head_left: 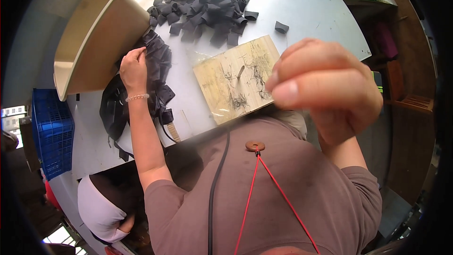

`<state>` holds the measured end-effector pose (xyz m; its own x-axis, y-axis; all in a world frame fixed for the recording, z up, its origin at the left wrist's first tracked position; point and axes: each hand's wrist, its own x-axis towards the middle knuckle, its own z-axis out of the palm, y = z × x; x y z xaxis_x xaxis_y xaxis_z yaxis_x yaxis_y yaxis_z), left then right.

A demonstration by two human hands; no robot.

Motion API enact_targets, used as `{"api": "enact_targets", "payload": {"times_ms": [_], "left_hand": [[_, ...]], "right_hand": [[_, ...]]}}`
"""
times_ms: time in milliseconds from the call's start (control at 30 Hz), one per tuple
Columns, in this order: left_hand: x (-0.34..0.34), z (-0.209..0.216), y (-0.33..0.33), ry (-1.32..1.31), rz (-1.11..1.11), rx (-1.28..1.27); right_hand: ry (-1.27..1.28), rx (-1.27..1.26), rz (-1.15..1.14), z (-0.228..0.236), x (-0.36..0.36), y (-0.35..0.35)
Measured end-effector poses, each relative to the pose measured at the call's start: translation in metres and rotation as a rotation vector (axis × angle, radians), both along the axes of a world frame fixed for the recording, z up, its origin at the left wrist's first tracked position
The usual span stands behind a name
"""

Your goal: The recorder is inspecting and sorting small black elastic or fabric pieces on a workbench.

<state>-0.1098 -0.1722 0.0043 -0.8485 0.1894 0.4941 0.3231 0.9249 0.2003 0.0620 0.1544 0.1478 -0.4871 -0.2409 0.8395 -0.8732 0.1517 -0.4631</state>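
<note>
Along the left of the table runs an overlapping row of black fabric pieces. My left hand rests at its edge, thumb and fingers pinched on one of the pieces; the fingertips partly hide the grip. Raised close in front, above the board's right side, is my right hand. Its fingers are curled in and slightly blurred, and whatever they may hold is hidden. Between the hands lies a pale wooden board with a short upright peg and scattered dark thread bits.
A heap of folded black fabric pieces covers the far table, with a single piece to its right. A beige plastic bin leans at left, near a blue crate. Another person sits at lower left.
</note>
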Motion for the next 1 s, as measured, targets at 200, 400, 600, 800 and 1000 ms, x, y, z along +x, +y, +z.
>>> {"api": "enact_targets", "payload": {"times_ms": [200,400,600,800,1000], "left_hand": [[0.029,0.018,0.029,0.009,-0.016,0.35],[0.093,0.028,0.049,-0.22,-0.14,1.173],[0.131,0.05,0.075,-0.498,-0.315,1.276],[0.145,0.047,0.079,-0.808,-0.409,1.531],[0.153,0.041,0.094,-0.863,-0.447,1.457]], "right_hand": [[0.234,-0.121,0.241,0.026,0.023,-0.052],[0.444,-0.393,0.168,-0.006,0.024,-0.047],[-0.417,0.045,-0.108,-0.041,0.026,-0.041],[-0.806,-0.106,-0.082,-0.058,0.021,-0.046],[-1.082,-0.186,-0.006,-0.073,0.02,-0.052]]}}
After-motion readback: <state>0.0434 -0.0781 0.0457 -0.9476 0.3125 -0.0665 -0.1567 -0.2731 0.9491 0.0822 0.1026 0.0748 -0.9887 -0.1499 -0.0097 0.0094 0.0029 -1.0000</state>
